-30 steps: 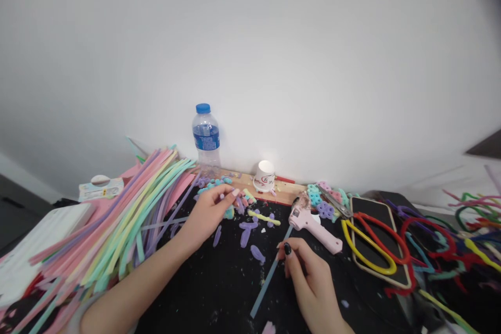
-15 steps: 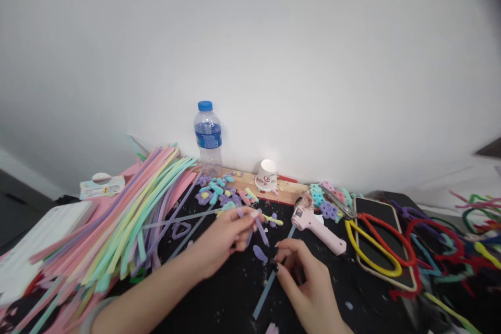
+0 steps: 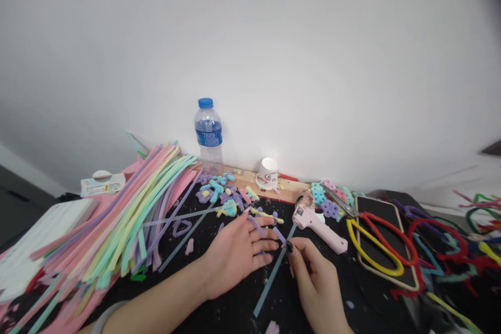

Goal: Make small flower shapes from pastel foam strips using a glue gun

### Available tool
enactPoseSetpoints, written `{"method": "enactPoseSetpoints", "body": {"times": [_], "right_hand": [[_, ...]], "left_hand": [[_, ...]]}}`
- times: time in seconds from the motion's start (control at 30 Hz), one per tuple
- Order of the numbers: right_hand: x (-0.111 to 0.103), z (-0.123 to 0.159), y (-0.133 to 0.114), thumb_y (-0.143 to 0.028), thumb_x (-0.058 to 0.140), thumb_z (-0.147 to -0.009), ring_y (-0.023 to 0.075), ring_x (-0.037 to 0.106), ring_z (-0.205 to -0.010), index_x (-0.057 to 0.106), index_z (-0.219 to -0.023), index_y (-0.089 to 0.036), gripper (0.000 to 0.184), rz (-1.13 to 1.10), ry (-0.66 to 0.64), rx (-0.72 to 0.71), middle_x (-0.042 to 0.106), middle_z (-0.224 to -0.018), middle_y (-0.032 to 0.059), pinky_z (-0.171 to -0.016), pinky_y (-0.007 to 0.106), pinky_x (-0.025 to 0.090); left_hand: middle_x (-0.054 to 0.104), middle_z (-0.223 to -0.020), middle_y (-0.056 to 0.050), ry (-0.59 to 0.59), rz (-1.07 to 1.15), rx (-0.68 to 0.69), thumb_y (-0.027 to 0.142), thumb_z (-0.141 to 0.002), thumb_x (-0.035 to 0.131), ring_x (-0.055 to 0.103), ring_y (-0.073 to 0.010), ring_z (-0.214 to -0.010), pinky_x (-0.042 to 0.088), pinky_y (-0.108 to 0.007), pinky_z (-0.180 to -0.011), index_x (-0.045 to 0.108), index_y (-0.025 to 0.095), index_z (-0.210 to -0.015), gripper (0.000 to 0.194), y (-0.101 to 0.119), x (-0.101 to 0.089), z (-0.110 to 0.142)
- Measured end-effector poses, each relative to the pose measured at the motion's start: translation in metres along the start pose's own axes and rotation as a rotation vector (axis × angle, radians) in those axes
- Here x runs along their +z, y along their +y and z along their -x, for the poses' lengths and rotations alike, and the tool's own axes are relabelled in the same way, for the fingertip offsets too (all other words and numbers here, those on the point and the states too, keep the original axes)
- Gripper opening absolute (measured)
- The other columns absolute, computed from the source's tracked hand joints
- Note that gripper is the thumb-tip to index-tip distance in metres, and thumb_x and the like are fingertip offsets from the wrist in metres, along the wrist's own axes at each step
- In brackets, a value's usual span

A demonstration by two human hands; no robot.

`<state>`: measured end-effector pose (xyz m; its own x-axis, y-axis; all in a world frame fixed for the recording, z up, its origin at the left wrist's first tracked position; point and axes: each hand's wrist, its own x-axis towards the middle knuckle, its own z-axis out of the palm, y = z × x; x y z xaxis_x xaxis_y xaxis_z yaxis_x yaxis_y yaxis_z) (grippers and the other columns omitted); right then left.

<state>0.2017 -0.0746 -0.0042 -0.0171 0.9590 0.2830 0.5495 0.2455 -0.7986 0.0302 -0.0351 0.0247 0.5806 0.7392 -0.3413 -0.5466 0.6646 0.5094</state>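
Note:
My left hand (image 3: 235, 253) is turned palm up, its fingers spread and stretched out. A short purple pipe cleaner piece (image 3: 256, 225) lies across its fingers, not gripped. My right hand (image 3: 313, 282) is closed in a pinch on another short purple pipe cleaner piece (image 3: 279, 235), near my left fingertips. Under the right fingertips a translucent glue stick (image 3: 270, 284) runs diagonally over the black table surface. Just beyond the left fingers lies a yellow pipe cleaner piece (image 3: 266, 215). The pink glue gun (image 3: 323, 230) rests beyond my right hand.
Left lies a pile of pastel pipe cleaners (image 3: 129, 214). At the back stand a water bottle (image 3: 209, 135) and a white paper cup (image 3: 267, 173), near small fuzzy flowers (image 3: 213, 188). To the right are scissors with yellow and red handles (image 3: 376, 253) over a phone-like dark slab (image 3: 379, 214).
My left hand has opened from a pinch and turned palm up, fingers spread. My right hand has moved slightly up and right and now pinches a purple piece.

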Motion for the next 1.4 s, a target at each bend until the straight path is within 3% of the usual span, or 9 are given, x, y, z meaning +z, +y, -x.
{"method": "enactPoseSetpoints", "body": {"times": [0.2,0.3,0.4,0.5,0.67,0.77,1.0,1.1,1.4], "right_hand": [[0.001,0.001,0.005,-0.032,0.042,-0.09,0.012,0.05,-0.049,0.055,-0.093,-0.019,0.019,-0.151,0.015,0.089,0.054,-0.059,-0.0014,-0.044,0.019,0.039],[0.0,0.002,0.005,-0.033,0.043,-0.09,0.0127,0.052,-0.05,0.055,-0.098,-0.019,0.02,-0.2,0.011,0.095,0.057,-0.061,-0.0005,-0.045,0.02,0.04],[-0.002,0.002,0.004,-0.034,0.047,-0.088,0.0132,0.053,-0.052,0.056,-0.097,-0.019,0.02,-0.231,0.024,0.111,0.059,-0.063,0.0004,-0.045,0.02,0.041],[-0.002,0.0,0.003,-0.036,0.046,-0.088,0.0127,0.051,-0.051,0.055,-0.097,-0.019,0.021,-0.269,0.04,0.16,0.059,-0.066,0.0008,-0.045,0.021,0.04],[-0.001,-0.004,0.002,-0.039,0.046,-0.088,0.012,0.049,-0.05,0.053,-0.097,-0.02,0.023,-0.344,0.051,0.225,0.06,-0.067,0.0008,-0.044,0.021,0.039],[-0.001,-0.005,0.002,-0.04,0.047,-0.087,0.0122,0.049,-0.05,0.053,-0.097,-0.02,0.024,-0.374,0.056,0.248,0.06,-0.067,0.0009,-0.044,0.021,0.039],[-0.002,-0.006,0.003,-0.042,0.047,-0.086,0.0112,0.046,-0.049,0.053,-0.097,-0.019,0.026,-0.406,0.045,0.275,0.059,-0.067,0.0013,-0.042,0.02,0.036],[-0.002,-0.006,0.003,-0.041,0.048,-0.086,0.0116,0.048,-0.051,0.053,-0.098,-0.018,0.026,-0.391,0.022,0.265,0.061,-0.071,0.0027,-0.044,0.021,0.037],[0.0,-0.005,0.0,-0.033,0.054,-0.082,0.0157,0.054,-0.057,0.064,-0.087,-0.016,0.02,-0.264,-0.029,0.198,0.06,-0.063,0.0025,-0.052,0.024,0.04]], "left_hand": [[0.06,-0.102,-0.01,0.04,-0.27,0.183,0.036,-0.087,0.048,0.056,-0.0189,-0.098,0.041,-0.033,-0.088,0.059,0.015,-0.1,0.026,-0.014,-0.004,-0.001],[0.062,-0.089,-0.007,0.082,-0.538,0.27,0.035,-0.086,0.05,0.057,-0.0163,-0.086,0.044,-0.027,-0.078,0.063,0.012,-0.088,0.026,-0.018,-0.007,-0.003],[0.061,-0.081,-0.004,0.071,-0.644,0.23,0.033,-0.085,0.049,0.057,-0.0124,-0.067,0.043,-0.023,-0.059,0.061,0.013,-0.088,0.023,-0.019,-0.009,-0.002],[0.052,-0.06,0.002,0.099,-0.826,0.222,0.033,-0.087,0.041,0.043,-0.0087,-0.042,0.031,-0.021,-0.041,0.053,0.015,-0.077,0.024,-0.014,-0.008,0.004],[0.04,-0.062,0.004,0.246,-1.445,0.72,0.018,-0.08,0.047,0.036,-0.0105,-0.055,0.029,-0.023,-0.052,0.046,0.017,-0.072,0.008,0.002,-0.005,0.013],[0.047,-0.078,0.0,0.22,-1.576,0.791,0.01,-0.076,0.045,0.04,-0.0118,-0.062,0.034,-0.024,-0.059,0.047,0.018,-0.08,0.008,0.01,-0.008,0.012],[0.048,-0.066,0.004,0.288,-1.549,0.653,0.019,-0.08,0.049,0.045,-0.011,-0.055,0.036,-0.023,-0.054,0.052,0.019,-0.09,0.01,0.011,-0.017,0.005],[0.056,-0.075,0.001,0.276,-1.467,0.605,0.02,-0.078,0.054,0.051,-0.0115,-0.059,0.038,-0.022,-0.053,0.053,0.018,-0.094,0.016,0.009,-0.019,0.0],[0.066,-0.071,-0.001,0.197,-0.847,0.425,0.022,-0.073,0.065,0.062,-0.0147,-0.066,0.046,-0.023,-0.059,0.051,0.016,-0.09,0.022,0.002,-0.023,-0.008]]}}
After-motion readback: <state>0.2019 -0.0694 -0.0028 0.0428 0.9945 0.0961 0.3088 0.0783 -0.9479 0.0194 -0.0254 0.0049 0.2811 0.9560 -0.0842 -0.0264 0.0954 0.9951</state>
